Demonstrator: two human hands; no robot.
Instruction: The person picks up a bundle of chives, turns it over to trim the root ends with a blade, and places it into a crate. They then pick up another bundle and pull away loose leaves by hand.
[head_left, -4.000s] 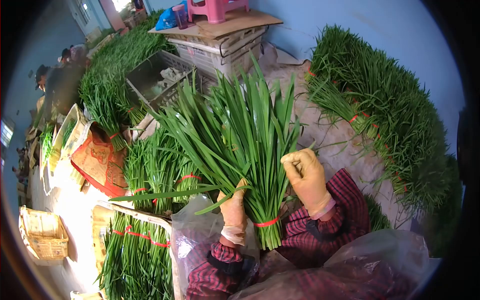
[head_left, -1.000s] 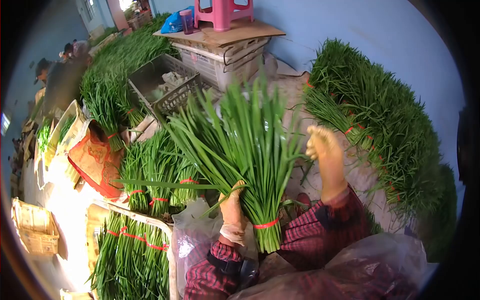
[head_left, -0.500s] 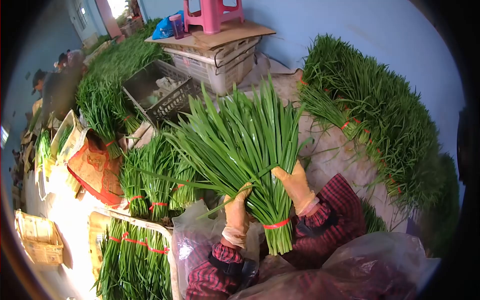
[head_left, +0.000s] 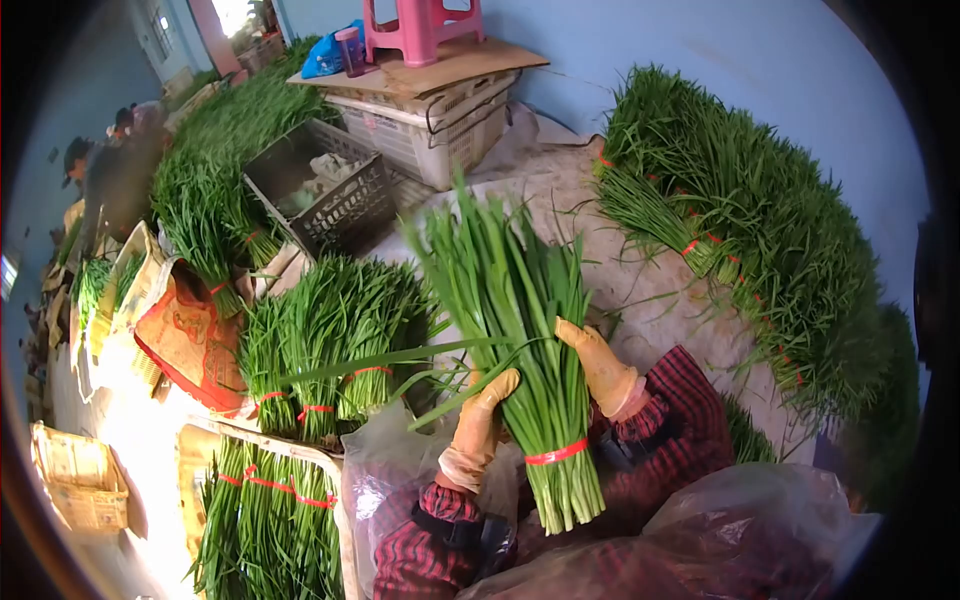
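A bunch of garlic chives, leaves up, is held in front of me between both hands. A red band circles its pale stems near the bottom. My left hand, in a pale orange glove, grips the bunch's left side, its fingers partly hidden behind the leaves. On the other side my right hand, gloved alike, closes around the leaves, thumb in front. One long leaf sticks out to the left across the bunch. Another loose leaf slants down past my left hand.
Banded bunches stand at my left, more in a framed crate below. A long pile lines the right wall. Ahead are a black crate and a white crate under a pink stool. People work far left.
The fanned leaves have drawn together into a narrower bunch. Its stem end has dropped slightly and moved right. Both hands still hold it, my left hand slightly shifted.
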